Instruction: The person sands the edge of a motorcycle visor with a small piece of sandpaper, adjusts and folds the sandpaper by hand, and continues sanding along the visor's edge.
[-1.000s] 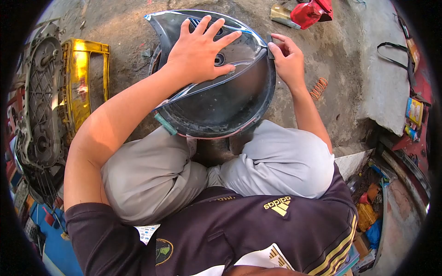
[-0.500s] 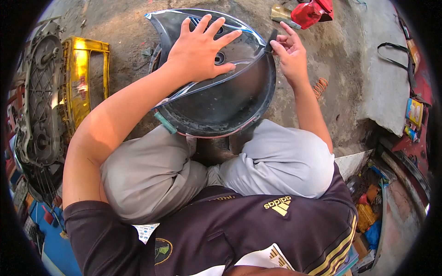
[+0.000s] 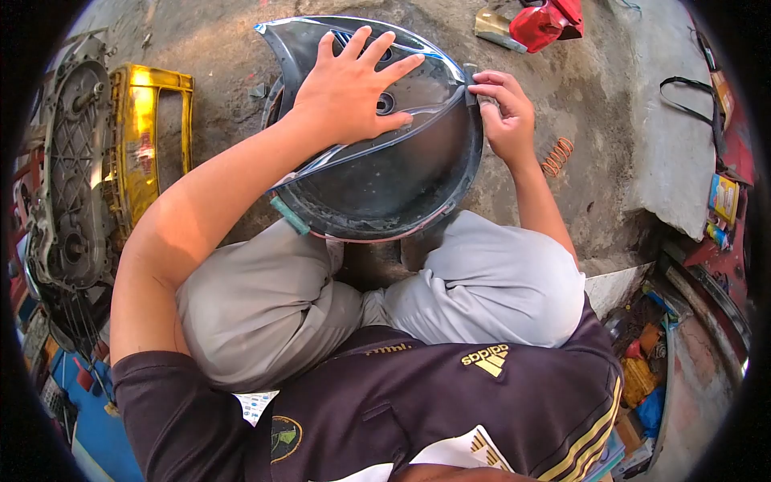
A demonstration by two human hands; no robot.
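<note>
A dark, pointed vehicle body panel (image 3: 430, 80) with shiny, blue-tinged edges lies across a round black basin (image 3: 377, 209). My left hand (image 3: 345, 92) rests flat on the panel, fingers spread and thumb out to the right. At the panel's right tip, the fingers of my right hand (image 3: 507, 112) are bent and pinch a small dark grey folded sheet (image 3: 471, 95), which looks like sandpaper. The sheet touches the panel's edge. A green piece (image 3: 289, 215) sits at the basin's lower left rim.
On the left stand a yellow plastic crate (image 3: 132, 161) and a metal engine cover (image 3: 76, 169). An orange coil spring (image 3: 557, 157) lies right of my right forearm. A red pouch (image 3: 550, 24) is at the top. A concrete slab (image 3: 671, 136) lies farther right.
My right hand has shifted slightly downward at the panel's tip, its fingers now curled closer over the dark sheet. My left hand and the panel stay in place.
</note>
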